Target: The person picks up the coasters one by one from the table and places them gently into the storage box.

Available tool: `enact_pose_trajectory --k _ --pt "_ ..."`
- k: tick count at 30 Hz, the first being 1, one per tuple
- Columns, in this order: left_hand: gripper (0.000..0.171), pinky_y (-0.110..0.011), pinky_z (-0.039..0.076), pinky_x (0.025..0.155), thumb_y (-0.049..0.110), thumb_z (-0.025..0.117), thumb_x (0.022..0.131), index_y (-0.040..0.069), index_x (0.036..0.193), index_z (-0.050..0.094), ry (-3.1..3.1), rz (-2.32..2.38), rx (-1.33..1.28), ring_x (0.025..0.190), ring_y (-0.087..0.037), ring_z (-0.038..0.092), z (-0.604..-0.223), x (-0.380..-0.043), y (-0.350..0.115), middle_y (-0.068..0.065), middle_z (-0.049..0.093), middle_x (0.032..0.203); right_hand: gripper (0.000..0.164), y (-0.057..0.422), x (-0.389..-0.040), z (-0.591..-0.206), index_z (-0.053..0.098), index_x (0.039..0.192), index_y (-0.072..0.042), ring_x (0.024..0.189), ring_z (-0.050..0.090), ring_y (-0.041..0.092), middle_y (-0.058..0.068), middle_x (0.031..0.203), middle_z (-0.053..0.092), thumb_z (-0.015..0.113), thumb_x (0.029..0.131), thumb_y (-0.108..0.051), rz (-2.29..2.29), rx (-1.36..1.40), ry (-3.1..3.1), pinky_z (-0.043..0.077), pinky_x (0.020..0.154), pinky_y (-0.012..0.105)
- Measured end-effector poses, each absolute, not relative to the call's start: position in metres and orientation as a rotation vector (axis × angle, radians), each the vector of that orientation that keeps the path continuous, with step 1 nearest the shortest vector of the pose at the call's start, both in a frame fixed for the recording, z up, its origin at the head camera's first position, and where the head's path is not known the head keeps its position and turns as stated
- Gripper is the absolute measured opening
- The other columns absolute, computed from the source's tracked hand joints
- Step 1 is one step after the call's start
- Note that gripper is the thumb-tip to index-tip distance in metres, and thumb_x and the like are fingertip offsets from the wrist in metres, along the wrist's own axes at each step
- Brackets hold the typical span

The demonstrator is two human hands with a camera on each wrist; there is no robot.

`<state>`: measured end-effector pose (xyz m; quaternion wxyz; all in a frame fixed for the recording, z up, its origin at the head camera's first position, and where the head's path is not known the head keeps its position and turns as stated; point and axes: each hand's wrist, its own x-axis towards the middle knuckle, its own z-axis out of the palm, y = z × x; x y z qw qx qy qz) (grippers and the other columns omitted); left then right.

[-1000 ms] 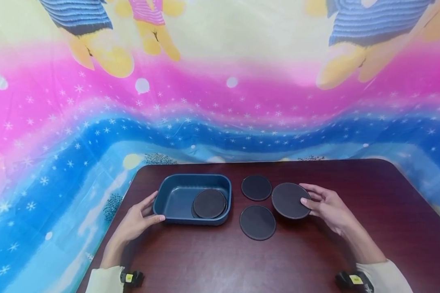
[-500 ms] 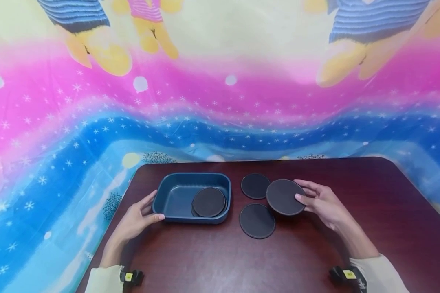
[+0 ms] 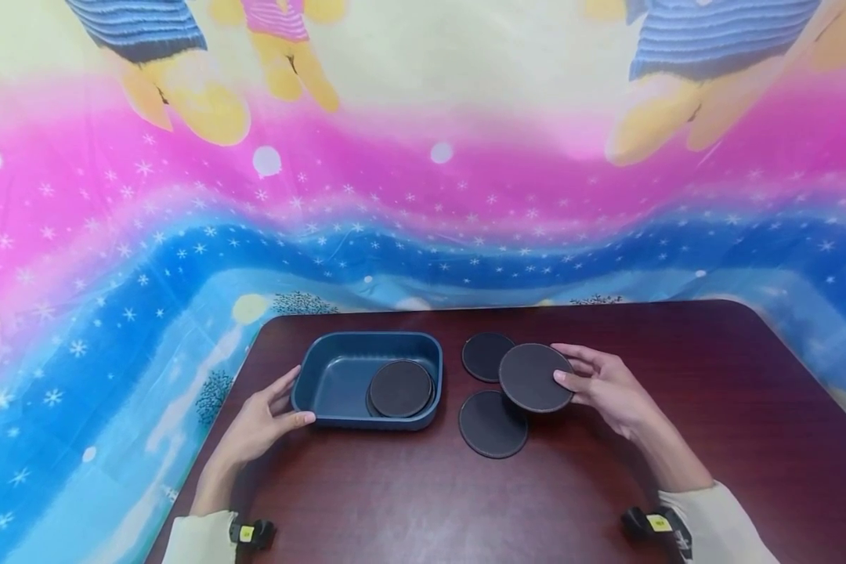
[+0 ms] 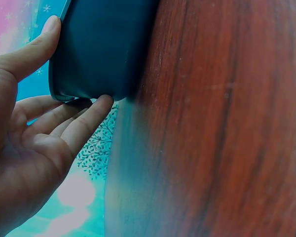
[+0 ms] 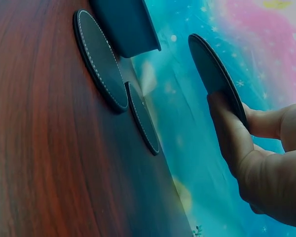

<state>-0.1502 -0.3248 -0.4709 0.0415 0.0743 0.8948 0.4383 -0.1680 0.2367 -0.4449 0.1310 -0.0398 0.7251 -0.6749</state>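
Observation:
My right hand [image 3: 615, 394] pinches a round black coaster [image 3: 531, 377] between thumb and fingers. In the right wrist view, this coaster [image 5: 212, 69] is tilted and raised off the table, with light stitching on its edge. Two similar coasters lie on the table to its left: a near one [image 3: 493, 429] and a far one [image 3: 481, 356], both partly covered by the held coaster in the head view. My left hand [image 3: 259, 423] grips the left end of a dark blue rectangular container [image 3: 374, 423], thumb on its rim. Inside, at the right, several coasters [image 3: 399, 388] seem stacked; their number is unclear.
The dark reddish-brown table [image 3: 423, 501] has rounded far corners. Behind it hangs a colourful printed cloth [image 3: 423, 196]. A black wrist device [image 3: 254, 534] sits at the left sleeve, and another black device [image 3: 656, 523] at the right one.
My right hand has moved left with the coaster, which now overlaps the two coasters on the table from the head view. The left hand stays at the container.

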Motion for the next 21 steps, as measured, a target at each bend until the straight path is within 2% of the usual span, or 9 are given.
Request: enact_pose_trajectory --k 6,21 --pt "0.091 -0.051 0.06 0.103 0.025 0.082 0.097 0.01 0.17 0.03 2.74 1.34 0.231 0.145 -0.048 0.054 -0.472 -0.151 -0.324 -0.028 0.048 0.164 0.07 0.23 -0.17 -0.442 0.032 0.166 0.003 0.104 0.079 0.011 0.033 0.154 0.052 0.067 0.107 -0.013 -1.975 -0.122 2.101 0.065 0.092 0.03" --pt "0.091 -0.046 0.061 0.102 0.023 0.082 0.097 0.01 0.171 0.029 2.719 1.364 0.226 0.146 -0.047 0.054 -0.471 -0.15 -0.324 -0.027 0.046 0.166 0.068 0.21 -0.175 -0.44 0.035 0.165 0.003 0.103 0.079 0.011 0.026 0.148 0.059 0.067 0.106 -0.008 -2.019 -0.108 2.061 0.065 0.091 0.03"
